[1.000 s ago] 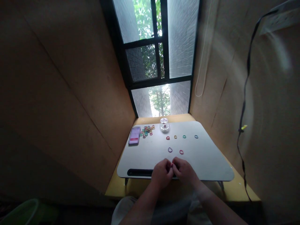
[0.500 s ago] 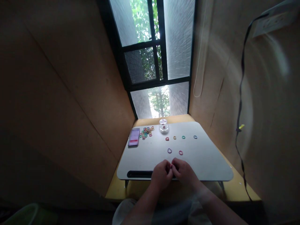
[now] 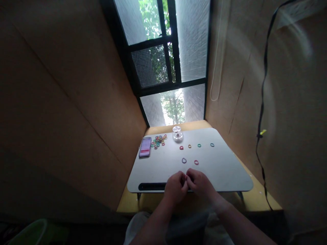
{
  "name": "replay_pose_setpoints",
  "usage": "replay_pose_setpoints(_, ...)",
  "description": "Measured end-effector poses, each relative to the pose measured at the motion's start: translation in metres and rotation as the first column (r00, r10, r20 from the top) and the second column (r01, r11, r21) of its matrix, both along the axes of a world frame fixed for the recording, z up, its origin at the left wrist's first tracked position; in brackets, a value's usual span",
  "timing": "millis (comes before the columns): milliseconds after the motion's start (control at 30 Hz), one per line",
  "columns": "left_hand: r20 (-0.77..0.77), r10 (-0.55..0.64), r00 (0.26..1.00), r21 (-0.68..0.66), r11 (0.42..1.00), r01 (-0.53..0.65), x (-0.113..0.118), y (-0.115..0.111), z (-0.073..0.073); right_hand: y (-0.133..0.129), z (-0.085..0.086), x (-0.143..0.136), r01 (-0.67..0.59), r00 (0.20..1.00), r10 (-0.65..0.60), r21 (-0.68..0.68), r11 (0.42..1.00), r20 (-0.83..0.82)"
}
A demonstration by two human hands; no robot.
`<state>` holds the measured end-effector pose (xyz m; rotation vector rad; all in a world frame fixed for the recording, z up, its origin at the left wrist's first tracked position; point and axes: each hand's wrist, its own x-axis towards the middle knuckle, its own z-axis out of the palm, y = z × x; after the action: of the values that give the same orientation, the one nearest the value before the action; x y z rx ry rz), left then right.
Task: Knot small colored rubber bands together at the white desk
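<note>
Left hand (image 3: 175, 188), right hand (image 3: 200, 184): both pinching narrowly at lower centre.
Reddish rubber band (image 3: 186, 177): peeking between their fingertips, mostly hidden; probably feeling light, soft, stretchy, suiting fingertip holds on opposite edges.
Loose rubber bands (image 3: 196, 164): 6 lying above.

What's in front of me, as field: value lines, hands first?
hands: left hand and right hand meet at fingertips; grip unclear
back row, left to right: red ring, yellow ring, green ring, blue ring
front row: purple ring, pink ring
left side: phone, mixed ring pile
far edge: clear container
surface: white desk
</note>
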<state>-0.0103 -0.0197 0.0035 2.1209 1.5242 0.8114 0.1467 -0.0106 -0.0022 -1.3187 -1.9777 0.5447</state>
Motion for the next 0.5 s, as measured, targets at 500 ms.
replay_pose_setpoints(500,0.021,-0.016,1.0,-0.01,1.0,0.016,0.0012,0.0038,0.0019,0.0015,0.0028,0.0009,0.007,0.999,-0.008,-0.02,1.0,-0.039)
